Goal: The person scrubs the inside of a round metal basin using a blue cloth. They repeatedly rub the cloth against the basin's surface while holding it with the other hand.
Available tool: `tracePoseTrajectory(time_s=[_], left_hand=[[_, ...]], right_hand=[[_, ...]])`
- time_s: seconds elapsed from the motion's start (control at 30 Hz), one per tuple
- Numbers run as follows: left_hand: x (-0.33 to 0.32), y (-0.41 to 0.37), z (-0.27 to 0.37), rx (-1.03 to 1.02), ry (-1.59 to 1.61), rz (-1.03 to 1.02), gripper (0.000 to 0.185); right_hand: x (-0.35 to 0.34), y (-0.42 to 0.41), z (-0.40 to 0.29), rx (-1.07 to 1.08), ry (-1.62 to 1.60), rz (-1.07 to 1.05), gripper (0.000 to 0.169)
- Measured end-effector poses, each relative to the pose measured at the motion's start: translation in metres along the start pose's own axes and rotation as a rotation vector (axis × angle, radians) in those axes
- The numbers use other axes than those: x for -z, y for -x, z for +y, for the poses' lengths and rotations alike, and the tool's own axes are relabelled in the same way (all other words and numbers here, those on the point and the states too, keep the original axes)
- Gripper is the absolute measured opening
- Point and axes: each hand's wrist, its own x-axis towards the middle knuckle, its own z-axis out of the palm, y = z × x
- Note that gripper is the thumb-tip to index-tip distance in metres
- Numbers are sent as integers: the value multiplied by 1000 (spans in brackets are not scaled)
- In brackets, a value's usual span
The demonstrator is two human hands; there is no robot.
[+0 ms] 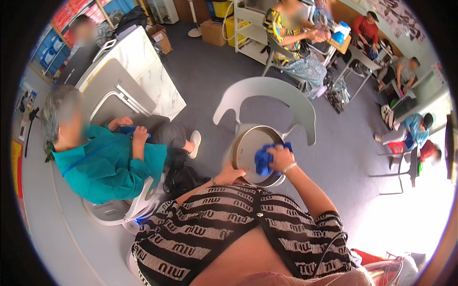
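Observation:
A round metal pan (246,144) with a tall side wall is in front of my body, its open side towards me. My left hand (230,173) grips the pan's lower left rim, with the thumb on the inside. A crumpled blue cloth (264,162) is bunched under my right hand (282,159), whose fingers are closed on it. The cloth lies against the right part of the pan's inner face. A few small dark marks show on the bare metal to its left. Whether the pan rests on the chair seat or my lap is hidden.
A grey plastic chair (266,87) stands directly beyond the pan. At my left sits a person in a teal top (111,161), beside a black bag (180,175). A folded table (121,84) leans on a marble-patterned counter (161,87). Several seated people are farther off.

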Motion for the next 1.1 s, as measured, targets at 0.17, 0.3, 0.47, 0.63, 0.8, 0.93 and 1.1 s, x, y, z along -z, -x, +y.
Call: tracePoseTrajectory(time_s=[0.17,0.3,0.47,0.63,0.8,0.93,1.1], left_hand=[[10,-26,-23,-41,50,-191,64],[23,-36,-33,-256,39,-259,63],[8,-8,-6,70,57,-76,70],[-2,-19,6,98,-20,-154,68],[17,-23,1,-2,37,-112,69],[11,-20,-9,69,9,-123,73],[4,-24,-11,46,18,-234,73]], right_hand=[[-6,-14,-39,52,-207,488,52],[-57,6,-15,336,-376,305,53],[-21,12,12,-57,-106,46,51],[-40,-29,-5,60,-418,555,53],[-59,2,-1,294,-308,100,56],[-16,4,12,-55,-117,116,52],[-20,-10,-22,12,-274,658,52]])
